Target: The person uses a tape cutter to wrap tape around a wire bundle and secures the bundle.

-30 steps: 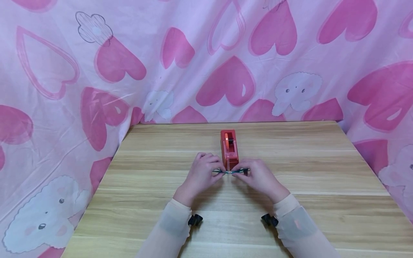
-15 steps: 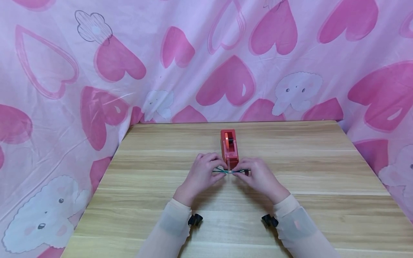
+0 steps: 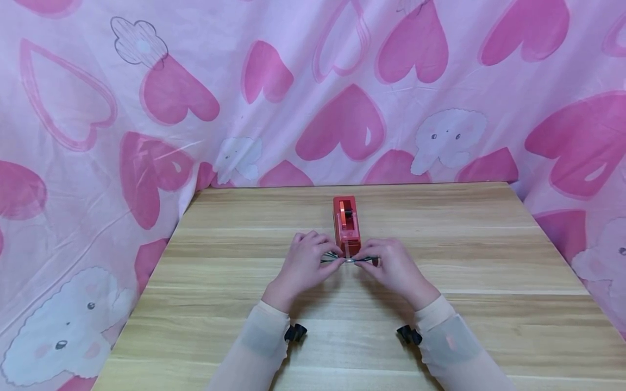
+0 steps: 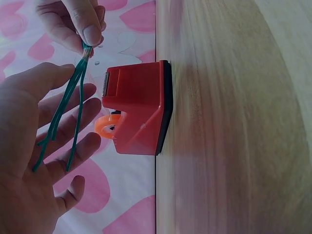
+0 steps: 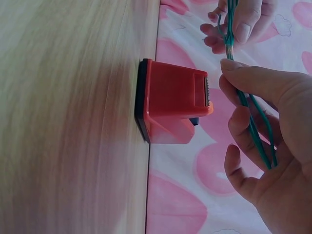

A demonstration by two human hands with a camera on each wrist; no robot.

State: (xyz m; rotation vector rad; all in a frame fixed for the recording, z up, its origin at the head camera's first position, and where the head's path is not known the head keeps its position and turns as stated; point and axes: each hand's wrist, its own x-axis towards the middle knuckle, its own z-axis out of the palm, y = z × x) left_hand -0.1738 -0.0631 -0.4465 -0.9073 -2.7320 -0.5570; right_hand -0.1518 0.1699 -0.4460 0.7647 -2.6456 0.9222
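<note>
Both hands hold a thin bundle of green wires point(image 4: 63, 105) level in front of a red tape dispenser point(image 3: 346, 225). My left hand point(image 3: 307, 266) pinches one side of the bundle between thumb and index finger, its other fingers loosely spread. Opposite it, my right hand point(image 3: 391, 266) pinches the other side in the same way. Between the fingertips, a shiny band of clear tape point(image 5: 229, 50) goes round the middle of the wires. Loose wire ends fan out over each palm. In the head view, a pale strip shows between dispenser and bundle.
The dispenser stands upright on the wooden table point(image 3: 489, 326), its toothed cutter point(image 5: 207, 90) facing the hands, with an orange tape roll point(image 4: 105, 126) in it. A pink heart-patterned cloth point(image 3: 274, 125) hangs behind and at both sides. Each wrist carries a black camera mount point(image 3: 296, 333).
Both hands stay in nearly the same place, still pinching the wires. The wire ends beside the left fingers have shifted in angle, and the head view has moved slightly.
</note>
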